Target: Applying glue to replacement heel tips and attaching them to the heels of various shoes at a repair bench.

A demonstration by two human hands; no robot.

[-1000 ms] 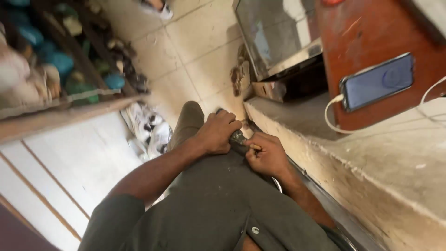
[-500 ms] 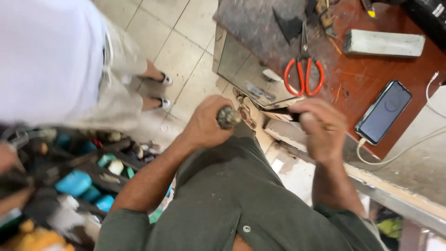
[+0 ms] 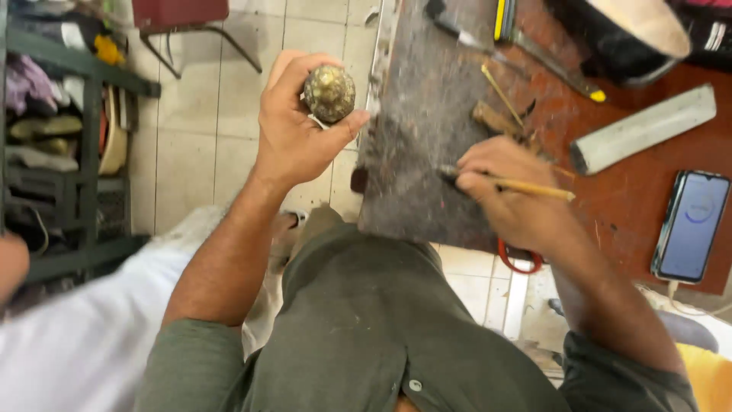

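Over the dark worn slab [image 3: 427,137] that lies on the reddish bench [image 3: 633,206], both hands are at work. The left hand [image 3: 293,130] is raised just off the slab's left edge, above the tiled floor [image 3: 206,130]; its fingers are curled closed around a small rounded, brass-coloured knob-like object [image 3: 329,93], gripped between thumb and fingertips. The right hand [image 3: 511,191] rests at the slab's right edge, fingers pinched shut on a thin yellowish stick [image 3: 534,186] that points away from the slab; a dark tip shows at the fingers, but what it is cannot be told.

Judged from these positions, the step in hand is preparation of the rounded object with the stick tool. The next move appears to call for bringing the object and the tool tip together over the slab, with the left hand holding steady.

Right of the slab lie a pale flat bar [image 3: 644,130], a smartphone [image 3: 690,225] on a cable, and loose thin tools [image 3: 503,95]. Red scissor handles [image 3: 520,263] show under the right wrist, near the slab's lower right corner. These crowd the right hand's working room. Left of the slab, a white-clad person [image 3: 69,336] stands close to the left elbow.
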